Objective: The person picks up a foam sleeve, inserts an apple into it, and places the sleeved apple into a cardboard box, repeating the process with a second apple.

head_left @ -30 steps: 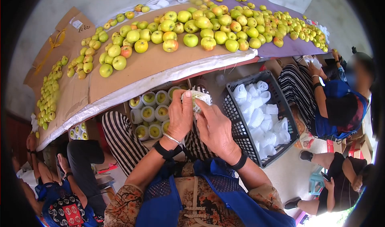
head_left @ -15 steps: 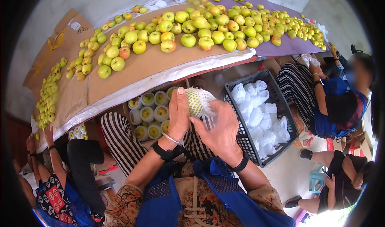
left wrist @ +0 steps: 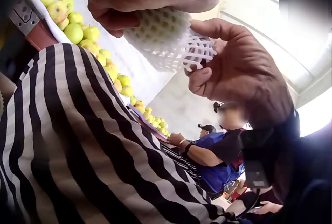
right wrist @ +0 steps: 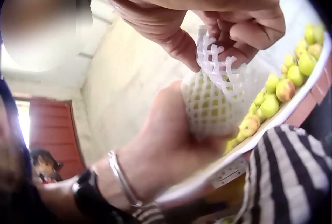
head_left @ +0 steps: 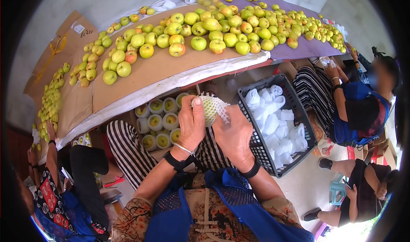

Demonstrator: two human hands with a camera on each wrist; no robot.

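Matt plastic-looking foam net (head_left: pixel 212 109); rough brown cardboard (head_left: pixel 102 79); striped cloth trousers (head_left: pixel 128 152); crate (head_left: pixel 305 150), probably plastic.

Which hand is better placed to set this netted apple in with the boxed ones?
Probably the left hand: it grips the netted apple and is nearer the boxed apples. The right hand pinches the net's end and sits farther from them.

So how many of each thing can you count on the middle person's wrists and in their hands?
Apple in a white net: 1
Black wristbands: 2, one on each wrist
Silver bracelet: 1, on the left wrist
Total: 4
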